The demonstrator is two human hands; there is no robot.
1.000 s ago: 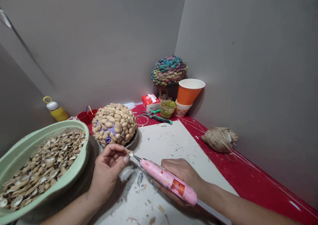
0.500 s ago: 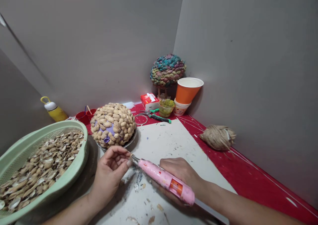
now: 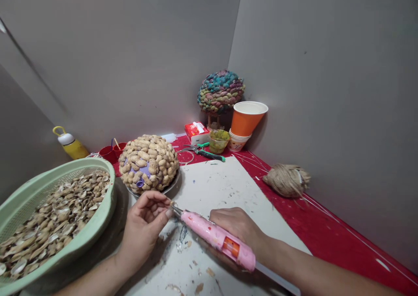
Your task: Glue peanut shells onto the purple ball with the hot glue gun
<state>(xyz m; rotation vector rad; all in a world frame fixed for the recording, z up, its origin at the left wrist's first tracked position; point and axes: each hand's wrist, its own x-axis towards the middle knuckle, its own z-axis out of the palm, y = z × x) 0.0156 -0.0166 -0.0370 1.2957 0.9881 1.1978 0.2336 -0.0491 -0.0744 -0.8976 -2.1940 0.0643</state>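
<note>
My right hand (image 3: 237, 226) is wrapped round a pink hot glue gun (image 3: 209, 233), with a pale glue stick (image 3: 277, 278) poking out of its back end. The gun's metal nozzle points left and touches or nearly touches a small peanut shell piece (image 3: 172, 203), pinched between thumb and forefinger of my left hand (image 3: 146, 226). Most of that piece is hidden by the fingertips. Just beyond my left hand, a ball covered in peanut shells (image 3: 150, 161) rests on a metal dish (image 3: 174, 185); a purple balloon-like surface (image 3: 142, 172) shows through a gap in the shells.
A green basket (image 3: 112, 191) of peanut shells stands at left. Behind are a yellow bottle (image 3: 75, 148), red cups (image 3: 107, 154), pruning shears (image 3: 209, 154), a tissue pack (image 3: 197, 132), a coloured shell tree (image 3: 220, 91) and orange paper cups (image 3: 246, 124). Twine (image 3: 287, 180) lies right.
Hardly anything differs. The glue gun's nozzle and my left fingertips have shifted very slightly; both hands keep their hold.
</note>
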